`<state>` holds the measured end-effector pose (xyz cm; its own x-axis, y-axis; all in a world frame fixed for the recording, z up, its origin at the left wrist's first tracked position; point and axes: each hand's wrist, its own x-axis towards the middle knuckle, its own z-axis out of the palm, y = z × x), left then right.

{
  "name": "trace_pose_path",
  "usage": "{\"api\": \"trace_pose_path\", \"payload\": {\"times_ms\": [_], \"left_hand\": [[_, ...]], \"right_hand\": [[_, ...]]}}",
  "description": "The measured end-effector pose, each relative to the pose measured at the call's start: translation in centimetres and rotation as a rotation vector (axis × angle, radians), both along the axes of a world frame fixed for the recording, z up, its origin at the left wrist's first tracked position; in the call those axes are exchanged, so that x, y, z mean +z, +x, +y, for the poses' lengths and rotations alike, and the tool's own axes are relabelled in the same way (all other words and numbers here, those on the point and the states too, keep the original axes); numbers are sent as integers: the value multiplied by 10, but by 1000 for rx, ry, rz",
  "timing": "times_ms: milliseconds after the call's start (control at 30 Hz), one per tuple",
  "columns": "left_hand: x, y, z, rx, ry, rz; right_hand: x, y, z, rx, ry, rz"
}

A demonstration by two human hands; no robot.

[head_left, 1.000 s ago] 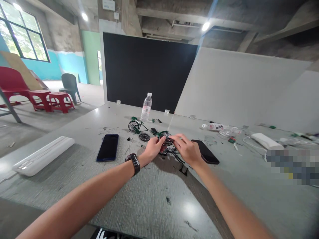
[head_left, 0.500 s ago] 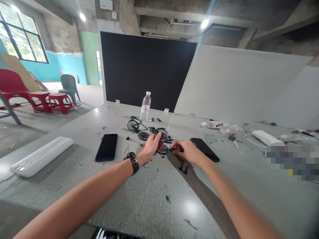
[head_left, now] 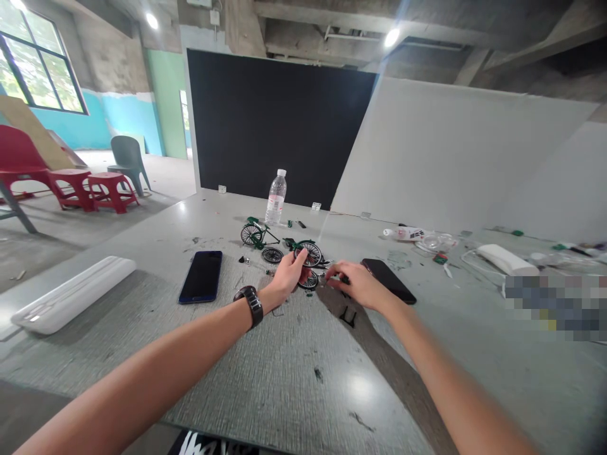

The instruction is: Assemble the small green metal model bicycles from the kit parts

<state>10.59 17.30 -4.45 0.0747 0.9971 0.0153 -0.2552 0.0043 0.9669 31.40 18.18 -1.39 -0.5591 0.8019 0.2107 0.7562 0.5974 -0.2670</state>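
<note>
My left hand (head_left: 287,278), with a black watch (head_left: 251,304) at its wrist, is closed around a small green model bicycle (head_left: 309,253) whose spoked wheel shows above the thumb. Partly behind those fingers is another small wheel (head_left: 311,280). My right hand (head_left: 356,283) is low over the table just to the right, fingers curled together at some small dark parts; whatever is between them is too small to make out. A second green model bicycle (head_left: 258,235) stands farther back, with a loose wheel (head_left: 272,255) lying near it. A black U-shaped piece (head_left: 348,318) lies in my right hand's shadow.
A dark phone (head_left: 201,277) and a long white case (head_left: 76,294) lie to the left. Another black phone-like device (head_left: 389,280) is beside my right wrist. Behind the bicycles stands a water bottle (head_left: 275,197). Plastic packaging (head_left: 434,242) and a white device (head_left: 507,260) are on the right.
My right hand's fingers have shifted slightly, and the dark piece seen at them earlier no longer shows clearly. My left hand keeps its hold on the model bicycle. The view has tilted slightly.
</note>
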Motion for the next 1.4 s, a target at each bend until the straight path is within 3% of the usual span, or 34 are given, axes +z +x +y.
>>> {"api": "trace_pose_path", "payload": {"times_ms": [333, 500, 833, 1000, 1233, 1400], "left_hand": [[-3, 1, 2, 1, 5, 28], [-4, 0, 2, 5, 17, 48], [-4, 0, 2, -2, 41, 60], [-3, -1, 0, -12, 49, 65], [-4, 1, 1, -15, 69, 72], [-4, 1, 1, -12, 81, 72]], "right_hand": [[3, 8, 3, -128, 48, -75], [3, 10, 3, -122, 63, -83], [13, 22, 5, -166, -72, -18], [9, 27, 8, -212, -54, -50], [0, 12, 6, -119, 32, -69], [-5, 13, 6, -160, -41, -68]]}}
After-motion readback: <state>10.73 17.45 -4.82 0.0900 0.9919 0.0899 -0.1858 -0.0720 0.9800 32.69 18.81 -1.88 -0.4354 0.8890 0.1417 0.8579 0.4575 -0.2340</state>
